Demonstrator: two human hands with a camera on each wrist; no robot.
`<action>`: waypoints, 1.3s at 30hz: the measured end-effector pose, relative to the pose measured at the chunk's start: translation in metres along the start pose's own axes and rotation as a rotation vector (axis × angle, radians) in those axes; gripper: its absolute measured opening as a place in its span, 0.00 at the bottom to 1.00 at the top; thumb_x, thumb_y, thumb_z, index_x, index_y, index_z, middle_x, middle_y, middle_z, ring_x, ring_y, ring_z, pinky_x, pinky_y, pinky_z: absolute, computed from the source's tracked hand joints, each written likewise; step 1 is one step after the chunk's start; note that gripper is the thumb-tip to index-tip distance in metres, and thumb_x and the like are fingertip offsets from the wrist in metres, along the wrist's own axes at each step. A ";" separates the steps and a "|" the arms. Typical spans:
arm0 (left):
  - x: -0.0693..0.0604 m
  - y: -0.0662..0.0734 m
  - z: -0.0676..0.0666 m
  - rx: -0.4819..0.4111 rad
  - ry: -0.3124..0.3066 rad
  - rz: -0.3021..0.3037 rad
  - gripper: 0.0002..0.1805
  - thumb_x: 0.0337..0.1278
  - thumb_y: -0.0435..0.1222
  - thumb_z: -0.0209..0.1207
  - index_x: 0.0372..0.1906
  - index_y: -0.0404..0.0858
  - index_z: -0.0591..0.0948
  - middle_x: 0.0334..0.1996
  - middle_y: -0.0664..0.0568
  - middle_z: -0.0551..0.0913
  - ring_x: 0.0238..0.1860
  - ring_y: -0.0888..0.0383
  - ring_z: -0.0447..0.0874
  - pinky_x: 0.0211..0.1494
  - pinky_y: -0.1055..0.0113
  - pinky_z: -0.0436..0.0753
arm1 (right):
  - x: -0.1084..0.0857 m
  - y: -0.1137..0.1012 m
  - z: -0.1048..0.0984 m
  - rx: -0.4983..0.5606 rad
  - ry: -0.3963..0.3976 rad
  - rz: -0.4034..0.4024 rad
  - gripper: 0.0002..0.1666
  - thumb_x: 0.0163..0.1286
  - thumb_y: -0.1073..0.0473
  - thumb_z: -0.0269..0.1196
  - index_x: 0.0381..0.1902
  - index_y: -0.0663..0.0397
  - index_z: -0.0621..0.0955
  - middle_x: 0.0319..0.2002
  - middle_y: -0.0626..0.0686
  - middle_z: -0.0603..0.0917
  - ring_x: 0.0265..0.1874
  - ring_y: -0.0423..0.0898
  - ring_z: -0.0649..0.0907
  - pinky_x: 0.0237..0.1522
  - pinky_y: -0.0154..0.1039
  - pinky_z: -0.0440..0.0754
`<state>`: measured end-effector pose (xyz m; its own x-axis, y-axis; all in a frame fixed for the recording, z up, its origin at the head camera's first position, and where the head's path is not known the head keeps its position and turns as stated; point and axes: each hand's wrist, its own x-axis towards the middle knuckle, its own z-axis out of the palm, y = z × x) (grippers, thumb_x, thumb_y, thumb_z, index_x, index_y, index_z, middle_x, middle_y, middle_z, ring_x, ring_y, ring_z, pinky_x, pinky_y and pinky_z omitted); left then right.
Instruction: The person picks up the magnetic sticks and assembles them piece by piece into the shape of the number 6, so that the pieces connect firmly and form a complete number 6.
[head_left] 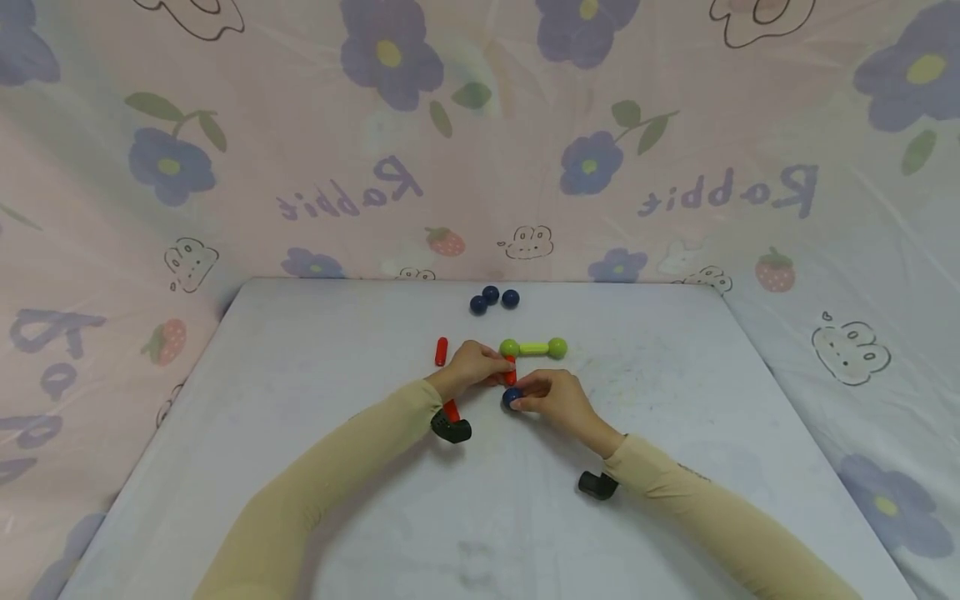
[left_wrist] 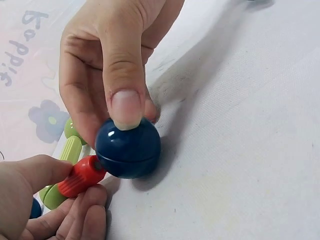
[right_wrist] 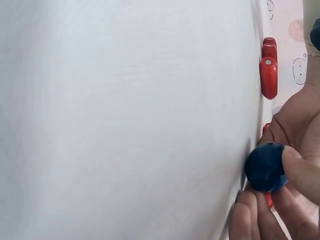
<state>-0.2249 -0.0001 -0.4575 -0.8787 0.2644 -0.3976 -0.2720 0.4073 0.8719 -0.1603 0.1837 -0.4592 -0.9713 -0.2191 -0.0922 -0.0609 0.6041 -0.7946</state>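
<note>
My left hand (head_left: 472, 367) pinches a short red rod (head_left: 511, 371) between thumb and fingers; in the left wrist view the red rod (left_wrist: 81, 176) has one end against a green ball (left_wrist: 53, 197). Between the thumb and fingers of my right hand (head_left: 558, 402) is a dark blue ball (head_left: 512, 397), at the near end of that rod. The left wrist view shows the blue ball (left_wrist: 128, 148) touching the rod's end or nearly so; which, I cannot tell. A light green rod (head_left: 534, 349) joins two green balls (head_left: 557, 347) just beyond my hands.
Several dark blue balls (head_left: 491, 294) lie at the table's back. One red rod (head_left: 441, 351) is left of my left hand, another (head_left: 451, 410) by my left wrist. Dark wrist-worn pieces (head_left: 597, 485) show below both wrists. A patterned cloth (head_left: 480, 167) hangs behind the table.
</note>
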 end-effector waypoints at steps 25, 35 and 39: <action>0.002 0.001 -0.001 -0.012 -0.014 0.010 0.12 0.56 0.40 0.69 0.40 0.36 0.88 0.30 0.49 0.90 0.31 0.64 0.85 0.38 0.74 0.84 | 0.006 -0.002 -0.001 0.048 0.013 0.019 0.16 0.57 0.59 0.74 0.43 0.58 0.85 0.40 0.57 0.90 0.38 0.45 0.89 0.40 0.36 0.86; 0.002 -0.001 -0.001 -0.010 -0.014 0.005 0.12 0.57 0.40 0.69 0.41 0.35 0.88 0.32 0.48 0.90 0.31 0.64 0.85 0.38 0.74 0.85 | 0.006 0.000 0.000 0.046 0.010 0.014 0.16 0.57 0.58 0.75 0.42 0.57 0.85 0.40 0.57 0.90 0.38 0.45 0.89 0.39 0.36 0.86; 0.001 -0.002 -0.001 -0.013 -0.010 0.000 0.13 0.56 0.40 0.69 0.41 0.35 0.88 0.32 0.49 0.90 0.30 0.64 0.85 0.38 0.74 0.85 | 0.006 0.002 0.000 0.053 0.004 0.013 0.16 0.57 0.58 0.74 0.42 0.57 0.85 0.41 0.57 0.90 0.38 0.45 0.89 0.40 0.36 0.86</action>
<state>-0.2257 -0.0014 -0.4591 -0.8745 0.2732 -0.4007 -0.2775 0.3957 0.8755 -0.1662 0.1830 -0.4614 -0.9729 -0.2084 -0.1006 -0.0360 0.5656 -0.8239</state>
